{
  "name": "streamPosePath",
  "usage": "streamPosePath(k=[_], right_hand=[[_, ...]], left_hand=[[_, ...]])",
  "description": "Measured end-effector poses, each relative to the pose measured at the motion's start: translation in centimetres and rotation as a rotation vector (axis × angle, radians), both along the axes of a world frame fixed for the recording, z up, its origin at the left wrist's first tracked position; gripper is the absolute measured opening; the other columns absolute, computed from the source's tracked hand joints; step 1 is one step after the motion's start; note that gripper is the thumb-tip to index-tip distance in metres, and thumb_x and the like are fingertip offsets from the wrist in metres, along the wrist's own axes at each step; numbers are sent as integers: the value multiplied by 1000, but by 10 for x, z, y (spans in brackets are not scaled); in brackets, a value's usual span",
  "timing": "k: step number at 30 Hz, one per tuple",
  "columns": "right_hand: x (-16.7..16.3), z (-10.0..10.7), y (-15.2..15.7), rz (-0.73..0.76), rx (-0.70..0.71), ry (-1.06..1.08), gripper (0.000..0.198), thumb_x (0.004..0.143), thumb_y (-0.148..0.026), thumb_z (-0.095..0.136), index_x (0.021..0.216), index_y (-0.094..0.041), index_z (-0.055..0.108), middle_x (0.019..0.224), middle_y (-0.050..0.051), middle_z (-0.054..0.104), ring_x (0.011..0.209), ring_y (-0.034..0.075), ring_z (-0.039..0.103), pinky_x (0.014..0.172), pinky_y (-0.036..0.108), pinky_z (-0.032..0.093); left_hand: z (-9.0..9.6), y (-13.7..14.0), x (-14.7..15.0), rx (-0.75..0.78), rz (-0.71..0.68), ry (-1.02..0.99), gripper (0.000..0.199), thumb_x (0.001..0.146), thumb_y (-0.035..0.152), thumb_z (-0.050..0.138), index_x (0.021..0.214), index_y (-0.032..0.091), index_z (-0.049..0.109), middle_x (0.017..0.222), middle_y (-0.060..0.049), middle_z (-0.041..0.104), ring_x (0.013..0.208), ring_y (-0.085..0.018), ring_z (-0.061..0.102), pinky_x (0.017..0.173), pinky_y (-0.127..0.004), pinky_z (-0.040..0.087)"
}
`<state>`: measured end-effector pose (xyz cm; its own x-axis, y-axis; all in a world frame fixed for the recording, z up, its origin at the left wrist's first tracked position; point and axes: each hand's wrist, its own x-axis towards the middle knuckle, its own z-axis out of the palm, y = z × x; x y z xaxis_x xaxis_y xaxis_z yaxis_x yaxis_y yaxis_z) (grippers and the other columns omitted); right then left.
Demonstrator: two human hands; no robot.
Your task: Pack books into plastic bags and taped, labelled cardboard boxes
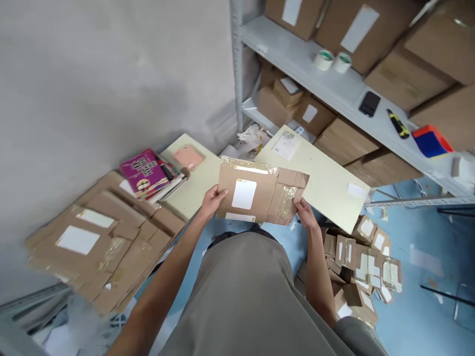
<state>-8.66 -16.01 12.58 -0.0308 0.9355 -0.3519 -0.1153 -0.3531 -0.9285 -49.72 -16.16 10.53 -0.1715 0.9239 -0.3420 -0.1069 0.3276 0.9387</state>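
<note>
Between my two hands I hold a flattened cardboard box (264, 194), with white labels and shiny packing tape on its face. My left hand (214, 201) grips its left edge, thumb on the front. At the lower right edge, my right hand (305, 212) pinches the cardboard beside a strip of tape. Fingers behind the cardboard are hidden. The box is held in front of my body, over the pale table (322, 185). To the left lies a stack of flattened cardboard boxes (122, 242), with a purple book (143, 173) on a pile behind it.
A pink notebook (189, 156) lies on the left tabletop. The metal shelf (297, 52) at right holds large cartons, tape rolls (324, 60), a phone (369, 104) and a yellow-black cutter (398, 123). Small cardboard boxes (365, 267) are heaped on the blue floor.
</note>
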Motion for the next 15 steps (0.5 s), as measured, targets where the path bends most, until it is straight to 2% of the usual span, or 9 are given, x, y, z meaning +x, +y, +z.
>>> streamPosePath(k=[4, 9, 12, 15], right_hand=[[62, 2, 21, -96, 47, -76, 55, 78, -62, 93, 116, -27, 76, 119, 7, 86, 117, 29, 75, 112, 43, 59], [127, -4, 21, -262, 68, -132, 46, 79, -50, 87, 116, -27, 71, 114, 5, 83, 107, 25, 71, 100, 36, 58], [153, -10, 13, -355, 50, -152, 43, 79, -47, 83, 115, -27, 71, 113, 4, 82, 104, 23, 69, 100, 35, 56], [169, -16, 9, -426, 31, -169, 37, 80, -45, 80, 111, -26, 71, 112, 4, 81, 102, 23, 68, 98, 34, 56]], left_hand=[[0, 59, 72, 14, -63, 36, 71, 72, 74, 89, 116, 20, 73, 124, -14, 85, 118, -35, 79, 104, -47, 63], [3, 119, 160, 8, -148, 77, 61, 72, 61, 87, 116, 20, 73, 127, -14, 84, 124, -37, 77, 112, -50, 60], [9, 146, 196, 6, -240, 85, 56, 75, 55, 83, 117, 19, 73, 127, -15, 84, 126, -37, 76, 114, -50, 59], [13, 170, 218, 0, -352, 107, 53, 77, 52, 81, 120, 21, 74, 130, -13, 84, 129, -38, 75, 112, -49, 60]])
